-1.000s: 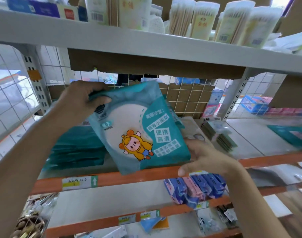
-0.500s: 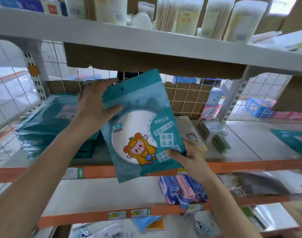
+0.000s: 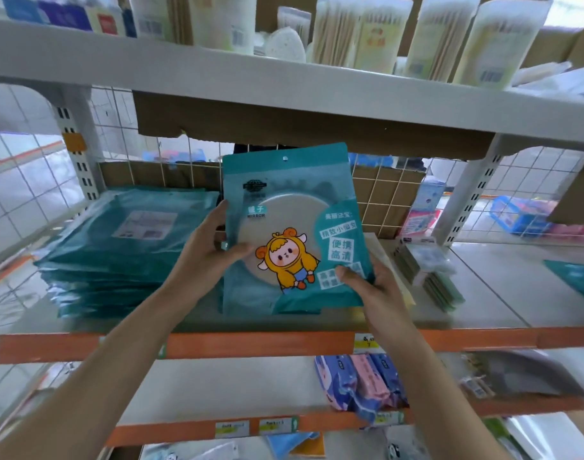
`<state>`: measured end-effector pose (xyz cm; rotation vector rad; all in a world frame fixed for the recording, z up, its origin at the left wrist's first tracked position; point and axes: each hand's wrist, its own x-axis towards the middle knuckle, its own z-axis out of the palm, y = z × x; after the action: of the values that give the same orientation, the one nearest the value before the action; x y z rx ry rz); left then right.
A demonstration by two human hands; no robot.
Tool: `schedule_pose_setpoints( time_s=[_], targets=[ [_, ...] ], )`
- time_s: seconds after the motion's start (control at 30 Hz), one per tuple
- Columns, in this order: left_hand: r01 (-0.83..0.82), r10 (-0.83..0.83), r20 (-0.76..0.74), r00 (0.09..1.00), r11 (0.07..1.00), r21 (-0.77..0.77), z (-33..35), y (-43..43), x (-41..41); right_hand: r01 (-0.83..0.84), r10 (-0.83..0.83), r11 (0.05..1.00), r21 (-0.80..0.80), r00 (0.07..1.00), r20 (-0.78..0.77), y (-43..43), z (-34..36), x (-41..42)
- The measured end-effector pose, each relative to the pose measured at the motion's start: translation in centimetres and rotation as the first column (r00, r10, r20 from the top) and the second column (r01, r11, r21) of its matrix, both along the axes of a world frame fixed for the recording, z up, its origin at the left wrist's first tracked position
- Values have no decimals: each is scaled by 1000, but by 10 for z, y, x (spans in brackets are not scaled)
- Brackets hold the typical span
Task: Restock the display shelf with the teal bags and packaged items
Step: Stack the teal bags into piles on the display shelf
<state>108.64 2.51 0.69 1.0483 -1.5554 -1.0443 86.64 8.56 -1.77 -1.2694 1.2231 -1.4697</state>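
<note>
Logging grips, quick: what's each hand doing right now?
Left hand: grips the teal mirror bag at its left edge.
Right hand: grips its lower right corner.

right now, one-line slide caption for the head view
Left hand and right hand hold a teal mirror bag upright at the orange-edged shelf, beside a stack of teal bags.

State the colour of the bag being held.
Teal bag, with a yellow cartoon figure; head view.
</note>
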Motion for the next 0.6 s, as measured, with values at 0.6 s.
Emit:
schedule_pose_setpoints(
  time_s=[0.6],
  targets=[
    [60,-59,-14,998,986,153,-2,-103,-8,204,-198,978,46,974,-112,-89,12,13]
  ],
)
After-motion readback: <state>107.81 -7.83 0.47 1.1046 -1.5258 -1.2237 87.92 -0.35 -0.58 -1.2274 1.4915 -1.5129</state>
